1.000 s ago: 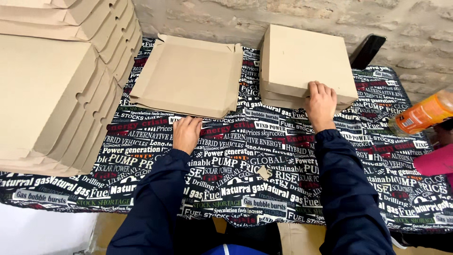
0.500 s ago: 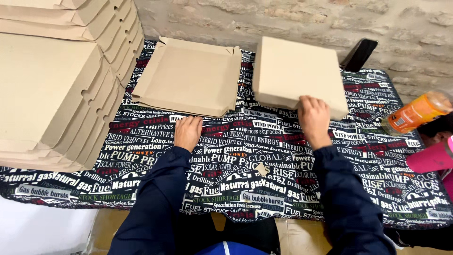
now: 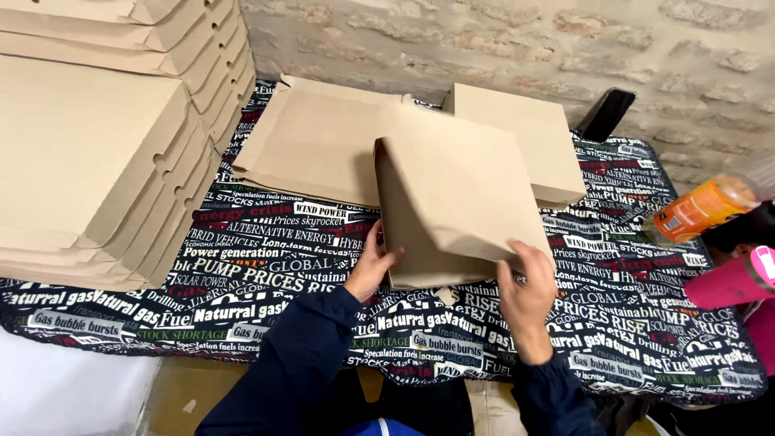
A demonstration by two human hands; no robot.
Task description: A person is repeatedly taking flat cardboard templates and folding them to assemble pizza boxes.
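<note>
Presently, a flat brown cardboard box blank (image 3: 460, 202) is held above the bench (image 3: 266, 282), tilted so that its broad face is turned up and toward the right, with the near edge low by the hands and the far edge raised toward the stone wall (image 3: 484, 40). The long axis is seen to run from the near edge away from the person, slightly skewed to the left at the top. A fold is noted along the left side, where a narrower panel drops down. The left hand (image 3: 373, 270) is closed on the lower left edge of this panel, fingers curled against it; the right hand (image 3: 526, 295) is clamped on the lower right corner, thumb over the top face. Behind the held piece, a stack of flat blanks (image 3: 529, 133) is recorded lying on the bench near the wall, and to its left an opened, tray-like box (image 3: 311, 141) lies flat; nothing can be seen in it. At far left, tall stacks of folded boxes (image 3: 89, 145) are observed, closed, contents not visible. An orange bottle (image 3: 698, 210) and a pink object (image 3: 731, 278) are noted at the right edge.
</note>
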